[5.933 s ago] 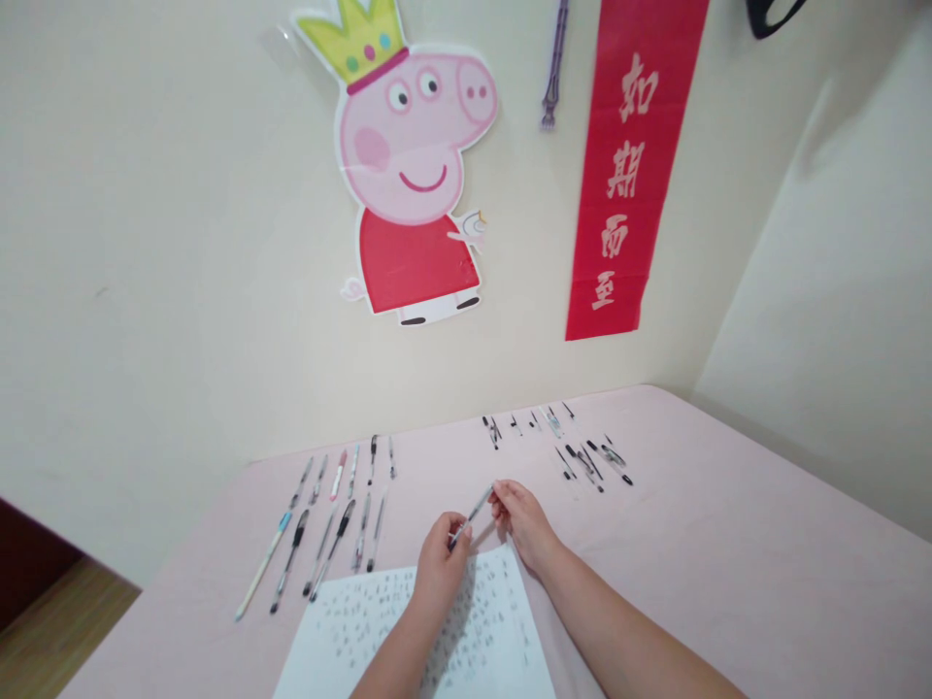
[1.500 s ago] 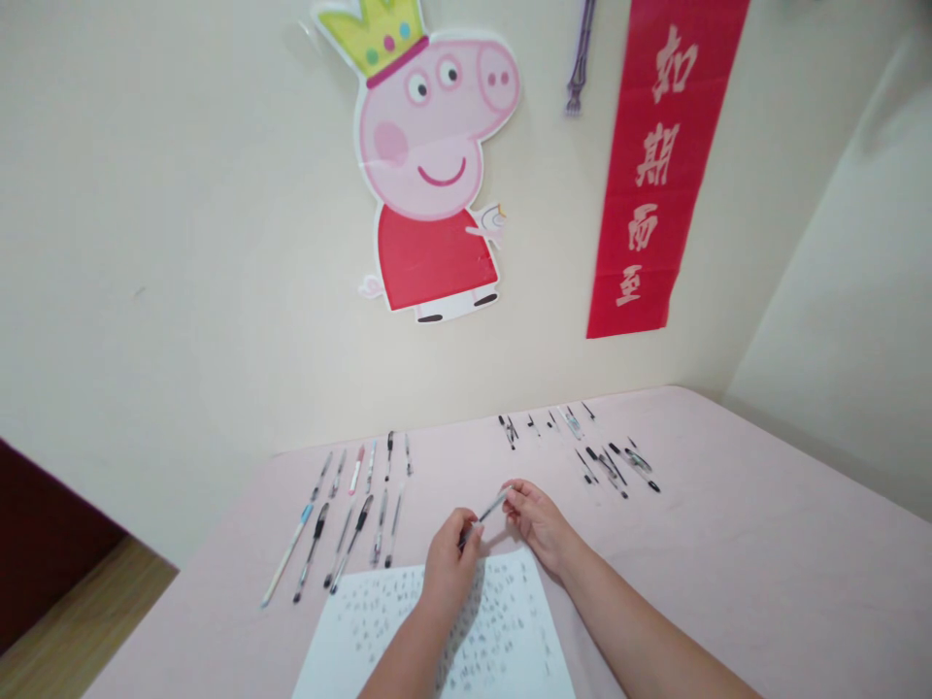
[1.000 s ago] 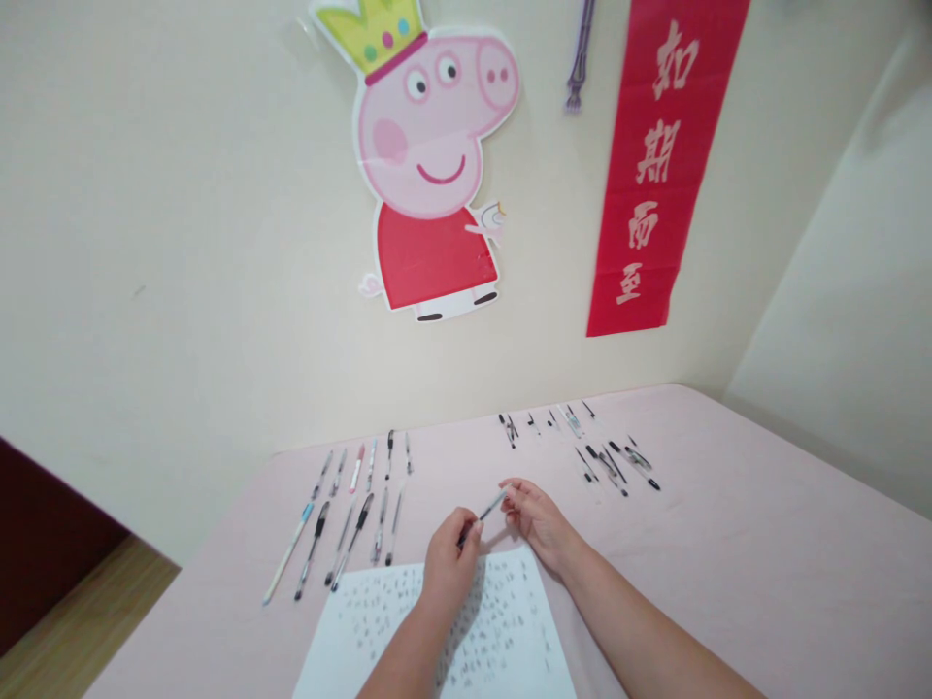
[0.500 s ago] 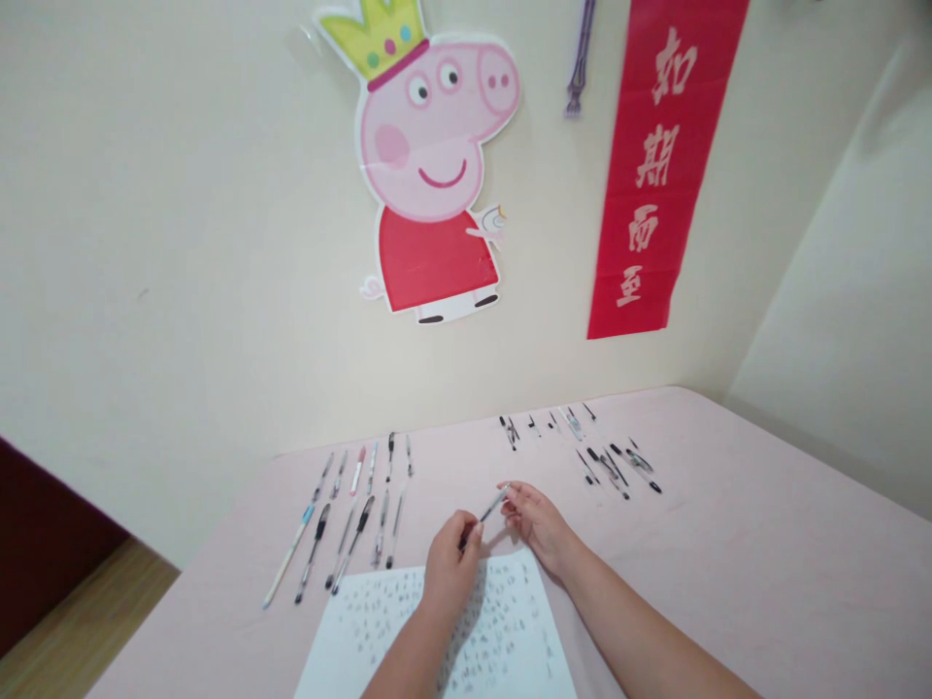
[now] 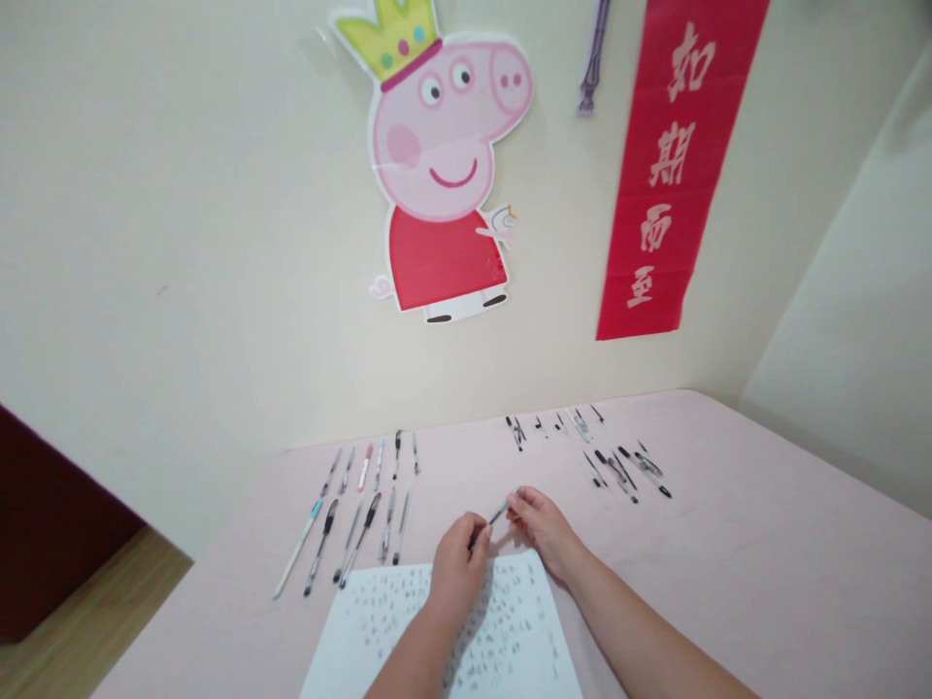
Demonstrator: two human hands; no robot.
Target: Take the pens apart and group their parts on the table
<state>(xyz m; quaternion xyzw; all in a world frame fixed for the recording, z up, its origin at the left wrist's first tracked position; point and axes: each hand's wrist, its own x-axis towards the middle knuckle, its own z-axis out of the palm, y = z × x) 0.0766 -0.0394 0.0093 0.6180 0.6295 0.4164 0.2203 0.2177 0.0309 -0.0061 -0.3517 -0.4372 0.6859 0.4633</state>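
Note:
Both of my hands hold one thin pen (image 5: 498, 514) a little above the pink table (image 5: 728, 563). My left hand (image 5: 457, 566) pinches its lower end, fingers closed. At the pen's upper end my right hand (image 5: 543, 527) pinches with closed fingertips. The hands are close together, just beyond the far edge of a white sheet (image 5: 444, 641) covered in small handwritten marks. Which part of the pen each hand grips is too small to tell.
Two rows of several pens (image 5: 356, 500) lie to the left of my hands. Several small dark pen parts and caps (image 5: 615, 464) lie at the far right. A cartoon pig cutout (image 5: 444, 165) and a red banner (image 5: 674, 165) hang on the wall.
My hands have drawn closer together along the pen, so less of it shows between them. The view has shifted slightly; the pens on the table have not moved.

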